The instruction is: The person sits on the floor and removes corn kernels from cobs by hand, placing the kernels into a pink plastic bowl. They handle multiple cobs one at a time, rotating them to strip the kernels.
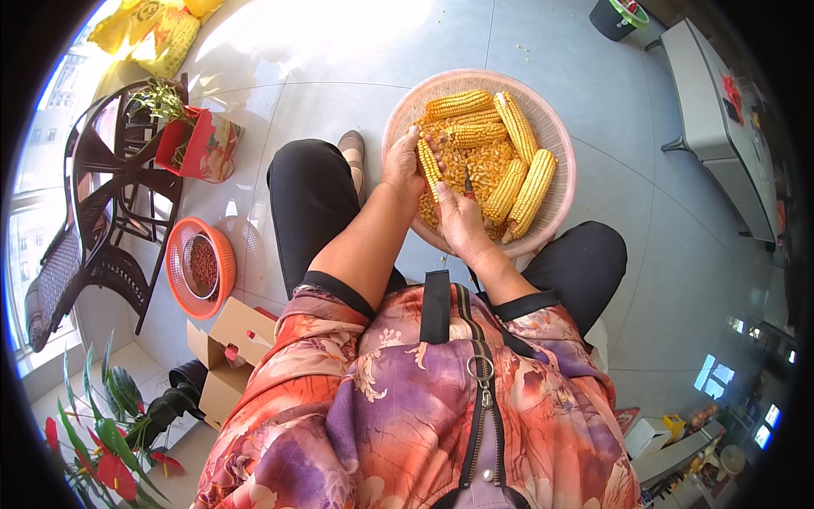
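A round pink plastic basket stands before me, with several yellow corn cobs lying on loose kernels. Over its left part my left hand is closed around one end of a narrow corn cob. My right hand grips the near end of the same cob, its thumb on top. Beside the right hand, a pointed tool with a dark tip and a red handle part rests among the kernels; its lower end is hidden by the hand.
At the left are dark woven chairs, a red box with a plant, an orange basket around a bowl of reddish nuts or beans, and a cardboard box. A grey-white table and a bucket are at the right.
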{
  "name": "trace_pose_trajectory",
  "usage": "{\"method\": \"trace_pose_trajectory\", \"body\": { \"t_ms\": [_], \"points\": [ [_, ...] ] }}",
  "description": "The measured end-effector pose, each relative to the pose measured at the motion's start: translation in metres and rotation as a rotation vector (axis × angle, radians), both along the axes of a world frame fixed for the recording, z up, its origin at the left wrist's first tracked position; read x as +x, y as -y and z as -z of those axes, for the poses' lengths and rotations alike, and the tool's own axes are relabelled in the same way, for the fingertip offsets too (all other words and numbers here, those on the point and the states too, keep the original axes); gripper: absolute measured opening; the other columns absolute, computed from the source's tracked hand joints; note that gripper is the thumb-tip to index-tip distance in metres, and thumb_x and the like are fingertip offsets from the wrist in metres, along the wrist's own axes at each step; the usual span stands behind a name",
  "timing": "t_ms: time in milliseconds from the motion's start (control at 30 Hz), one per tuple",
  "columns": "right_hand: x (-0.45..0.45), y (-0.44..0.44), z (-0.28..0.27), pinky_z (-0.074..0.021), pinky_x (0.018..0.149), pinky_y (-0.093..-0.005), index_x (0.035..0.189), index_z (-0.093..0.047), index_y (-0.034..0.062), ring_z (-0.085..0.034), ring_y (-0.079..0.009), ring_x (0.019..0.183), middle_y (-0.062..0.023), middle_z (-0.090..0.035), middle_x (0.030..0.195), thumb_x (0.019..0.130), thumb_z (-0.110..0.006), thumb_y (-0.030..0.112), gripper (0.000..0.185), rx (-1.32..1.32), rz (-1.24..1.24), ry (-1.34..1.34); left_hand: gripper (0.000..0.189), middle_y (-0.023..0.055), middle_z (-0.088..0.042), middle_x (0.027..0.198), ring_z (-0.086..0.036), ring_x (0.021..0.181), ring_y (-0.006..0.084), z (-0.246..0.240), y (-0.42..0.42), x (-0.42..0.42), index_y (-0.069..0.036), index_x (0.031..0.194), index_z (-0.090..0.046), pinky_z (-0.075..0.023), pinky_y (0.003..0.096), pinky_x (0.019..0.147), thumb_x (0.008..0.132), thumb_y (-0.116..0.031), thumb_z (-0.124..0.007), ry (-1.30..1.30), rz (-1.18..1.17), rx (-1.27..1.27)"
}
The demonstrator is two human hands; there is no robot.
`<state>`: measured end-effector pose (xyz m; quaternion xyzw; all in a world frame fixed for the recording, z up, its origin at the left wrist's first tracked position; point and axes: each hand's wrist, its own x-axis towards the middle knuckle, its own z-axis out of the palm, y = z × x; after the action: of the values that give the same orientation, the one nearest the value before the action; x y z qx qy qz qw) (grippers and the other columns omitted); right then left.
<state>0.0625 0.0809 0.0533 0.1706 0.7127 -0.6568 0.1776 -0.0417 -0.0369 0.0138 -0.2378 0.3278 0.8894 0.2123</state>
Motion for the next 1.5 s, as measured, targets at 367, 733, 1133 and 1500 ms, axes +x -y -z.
{"method": "trace_pose_trajectory", "body": {
  "t_ms": [367, 733, 1133, 1500],
  "points": [
    [-0.003, 0.000, 0.006, -0.0490, 0.070, -0.0467, 0.086, -0.065, -0.0026, -0.063, -0.0410, 0.072, -0.0244, -0.063, 0.071, 0.099, -0.046, 0.048, 0.056, 0.380, -0.076, -0.204, 0.041, 0.0132, -0.055, 0.083, -0.061, 0.071, 0.0253, -0.023, -0.024, 0.023, 0.000, 0.106, -0.049, -0.0618, 0.0443, 0.059, 0.105, -0.038, -0.033, -0.022, -0.086, -0.186],
    [0.003, -0.001, -0.003, -0.0481, 0.070, -0.0477, 0.092, -0.062, -0.0017, -0.064, -0.0421, 0.077, -0.0251, -0.064, 0.075, 0.100, -0.045, 0.048, 0.053, 0.545, -0.110, -0.226, 0.042, 0.0169, -0.058, 0.085, -0.062, 0.064, 0.0286, -0.019, -0.027, 0.025, 0.000, 0.107, -0.049, -0.0600, 0.0466, 0.052, 0.105, -0.037, -0.030, -0.067, -0.099, -0.338],
    [-0.001, -0.002, 0.000, -0.0476, 0.068, -0.0456, 0.085, -0.062, -0.0015, -0.063, -0.0388, 0.072, -0.0216, -0.062, 0.071, 0.100, -0.047, 0.048, 0.053, 0.462, -0.102, -0.222, 0.036, 0.0141, -0.058, 0.090, -0.062, 0.070, 0.0246, -0.029, -0.023, 0.018, 0.001, 0.113, -0.050, -0.0603, 0.0424, 0.057, 0.105, -0.029, -0.032, -0.061, -0.154, -0.167],
    [-0.002, -0.004, -0.007, -0.0489, 0.077, -0.0501, 0.093, -0.062, -0.0020, -0.064, -0.0447, 0.084, -0.0283, -0.065, 0.083, 0.099, -0.043, 0.050, 0.056, 0.434, -0.126, -0.183, 0.036, 0.0132, -0.057, 0.088, -0.061, 0.068, 0.0246, -0.023, -0.024, 0.024, 0.001, 0.111, -0.049, -0.0603, 0.0430, 0.055, 0.105, -0.030, -0.031, -0.098, -0.122, -0.245]
  ]
}}
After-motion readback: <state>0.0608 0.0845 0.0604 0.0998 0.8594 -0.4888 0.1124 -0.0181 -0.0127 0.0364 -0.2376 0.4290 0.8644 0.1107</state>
